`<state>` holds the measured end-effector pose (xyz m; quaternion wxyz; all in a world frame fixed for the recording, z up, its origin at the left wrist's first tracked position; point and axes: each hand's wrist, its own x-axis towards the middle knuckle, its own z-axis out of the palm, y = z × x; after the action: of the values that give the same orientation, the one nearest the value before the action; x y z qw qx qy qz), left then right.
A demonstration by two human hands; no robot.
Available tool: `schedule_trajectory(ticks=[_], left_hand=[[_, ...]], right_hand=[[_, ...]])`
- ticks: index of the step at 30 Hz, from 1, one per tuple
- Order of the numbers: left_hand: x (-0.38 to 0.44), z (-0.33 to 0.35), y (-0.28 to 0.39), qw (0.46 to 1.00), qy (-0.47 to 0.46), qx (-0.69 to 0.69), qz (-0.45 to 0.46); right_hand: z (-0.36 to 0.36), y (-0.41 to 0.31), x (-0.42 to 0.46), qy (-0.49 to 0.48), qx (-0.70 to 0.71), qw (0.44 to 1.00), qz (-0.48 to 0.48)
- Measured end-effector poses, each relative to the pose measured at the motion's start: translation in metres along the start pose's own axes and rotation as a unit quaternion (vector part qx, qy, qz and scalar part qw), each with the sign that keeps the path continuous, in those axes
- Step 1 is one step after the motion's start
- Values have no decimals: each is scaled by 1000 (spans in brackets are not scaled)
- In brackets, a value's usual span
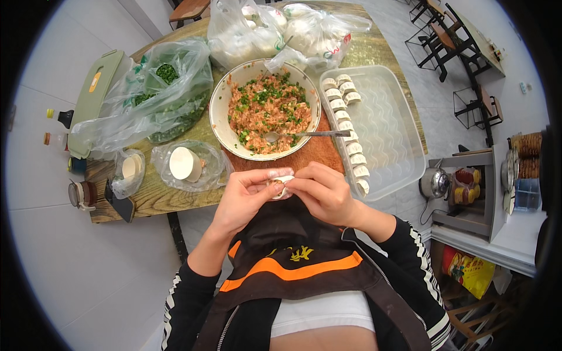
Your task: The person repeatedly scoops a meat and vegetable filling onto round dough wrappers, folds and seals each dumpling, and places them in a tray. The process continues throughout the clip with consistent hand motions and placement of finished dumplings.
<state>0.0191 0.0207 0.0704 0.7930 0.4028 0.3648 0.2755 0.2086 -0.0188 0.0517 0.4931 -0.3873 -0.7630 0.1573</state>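
Observation:
Both hands meet in front of my apron, near the table's front edge. My left hand [250, 193] holds a filled dumpling [281, 180], whose white wrapper is partly folded around the filling. My right hand [325, 188] pinches the right side of that wrapper. Just beyond them is a white bowl [215, 118] of minced filling [268, 109] topped with chopped green onion. A metal spoon [314, 134] rests in it, its handle over the right rim. To the left, a stack of round wrappers [184, 163] stands on a plastic bag [215, 169].
Pleated dumplings [340, 104] line the left side of a clear plastic tray [390, 145]. A brown towel [303, 162] lies beneath the bowl. Around it are a bag of chopped greens [175, 105], two full white bags [246, 39], a small wrapper bag [129, 171] and a phone [119, 202].

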Motion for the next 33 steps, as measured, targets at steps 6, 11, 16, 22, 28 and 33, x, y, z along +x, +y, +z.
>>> schedule_trajectory(ticks=[6, 11, 16, 22, 28, 33], left_hand=[[-2, -1, 2, 999, 26, -27, -1], [-2, 9, -8, 968, 89, 208, 108], [-3, 12, 0, 979, 45, 172, 101], [-3, 9, 7, 980, 26, 185, 71], [-5, 26, -8, 982, -24, -126, 137], [0, 36, -21, 985, -29, -98, 141]], right_hand=[[-10, -3, 7, 0, 11, 999, 33], [-6, -1, 4, -12, 7, 1000, 12], [-13, 3, 5, -57, 24, 997, 50], [-13, 1, 12, -46, 5, 999, 3], [-11, -7, 25, 81, 14, 991, 109], [-15, -10, 33, 113, -26, 990, 84]])
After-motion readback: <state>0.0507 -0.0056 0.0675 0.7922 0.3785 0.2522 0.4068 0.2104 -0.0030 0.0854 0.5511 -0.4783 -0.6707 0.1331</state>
